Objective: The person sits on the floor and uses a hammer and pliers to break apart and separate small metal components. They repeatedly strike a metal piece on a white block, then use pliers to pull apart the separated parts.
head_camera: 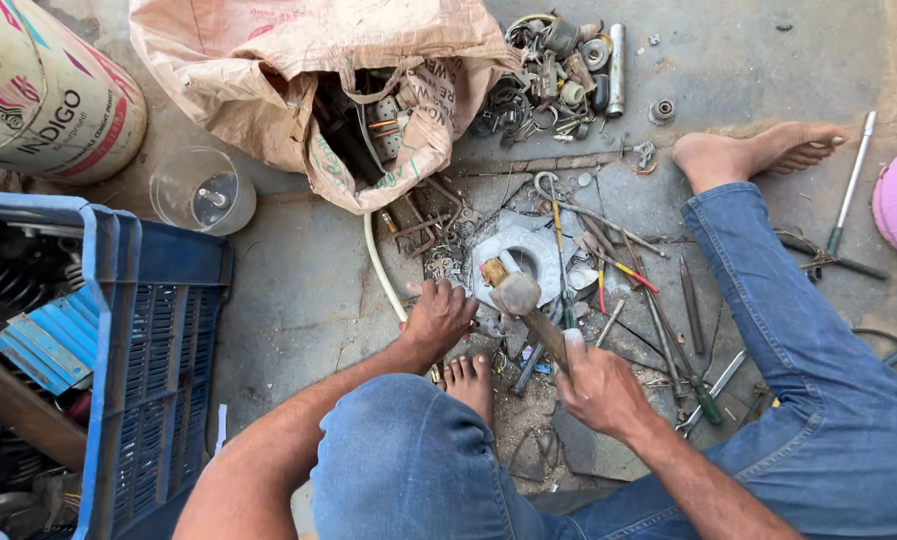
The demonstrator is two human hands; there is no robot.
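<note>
A: What was held in the right hand (599, 388)?

B: A hammer (529, 308) was gripped by its wooden handle, the fingers closed fully around it. Its metal head was seen just above a grey metal casting (521, 252) that lay on the concrete floor (299, 290).

A: And the left hand (439, 318)?

B: It was pressed down beside the casting's left edge, fingers curled over small parts; whether anything was pinched could not be told.

A: What was arranged around the casting?

B: Screwdrivers (691, 292) and other loose hand tools were scattered to the right, between the casting and the outstretched, denim-clad leg (799, 330). A heap of metal fittings (559, 72) was seen beyond, near a bare foot (759, 152). A torn woven sack (309, 80) of parts lay open behind the casting, with a white hose (379, 265) running from it.

A: And at the left?

B: A blue plastic crate (139, 330) and a clear plastic container (204, 190) were placed well apart from the hands.
</note>
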